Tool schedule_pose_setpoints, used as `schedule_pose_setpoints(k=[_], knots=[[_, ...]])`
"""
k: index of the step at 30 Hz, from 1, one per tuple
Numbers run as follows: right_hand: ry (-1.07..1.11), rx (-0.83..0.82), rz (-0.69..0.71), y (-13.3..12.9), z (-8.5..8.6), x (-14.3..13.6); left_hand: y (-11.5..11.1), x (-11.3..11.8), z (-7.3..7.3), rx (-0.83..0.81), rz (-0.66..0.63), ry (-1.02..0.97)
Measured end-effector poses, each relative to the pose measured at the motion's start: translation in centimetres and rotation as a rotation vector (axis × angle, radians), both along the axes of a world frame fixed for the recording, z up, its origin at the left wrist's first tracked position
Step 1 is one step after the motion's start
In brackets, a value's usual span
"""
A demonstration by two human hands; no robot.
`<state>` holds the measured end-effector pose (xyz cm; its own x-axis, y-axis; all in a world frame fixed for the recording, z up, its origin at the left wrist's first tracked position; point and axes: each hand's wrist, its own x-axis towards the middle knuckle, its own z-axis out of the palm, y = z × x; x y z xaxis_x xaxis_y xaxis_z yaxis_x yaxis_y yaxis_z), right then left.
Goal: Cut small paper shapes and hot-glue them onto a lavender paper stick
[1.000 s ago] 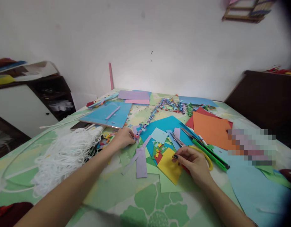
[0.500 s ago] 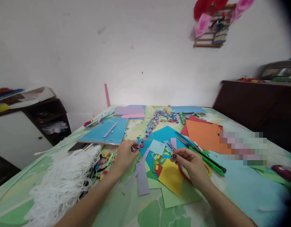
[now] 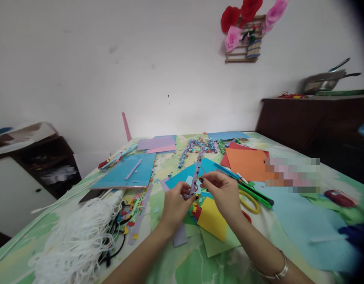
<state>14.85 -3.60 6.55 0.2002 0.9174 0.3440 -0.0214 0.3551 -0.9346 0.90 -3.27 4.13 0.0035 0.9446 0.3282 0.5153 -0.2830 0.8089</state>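
Your left hand [image 3: 176,203] is closed around the lower part of a dotted purple strip [image 3: 197,170], which stands up at a slight tilt over the middle of the table [image 3: 167,262], its top leaning right. Your right hand [image 3: 224,193] is just to the right of it, thumb and forefinger drawn close together (I cannot tell whether they pinch anything). Below your hands lies a yellow paper [image 3: 214,221], partly over a pale green sheet [image 3: 219,244]. To the right you have yellow scissor handles [image 3: 249,202] beside a green cutter [image 3: 257,196], with an orange sheet [image 3: 248,163] farther off. To your near left is a tangle of white cord [image 3: 77,240], with a blue packet [image 3: 122,173] beyond it.
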Motion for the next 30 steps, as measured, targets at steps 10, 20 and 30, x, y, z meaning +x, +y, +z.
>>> schedule_pose_setpoints(k=[10,20,30], knots=[[-0.276,0.008,-0.094,0.9,-1.0,1.3,-1.1,0.1,-1.3,0.031,-0.051,0.063],[-0.316,0.010,-0.046,0.8,-0.8,1.2,-1.6,0.2,-1.1,0.084,-0.081,0.151],[-0.402,0.031,-0.097,0.6,-0.9,1.4,-1.7,0.2,-1.5,0.102,-0.108,0.093]])
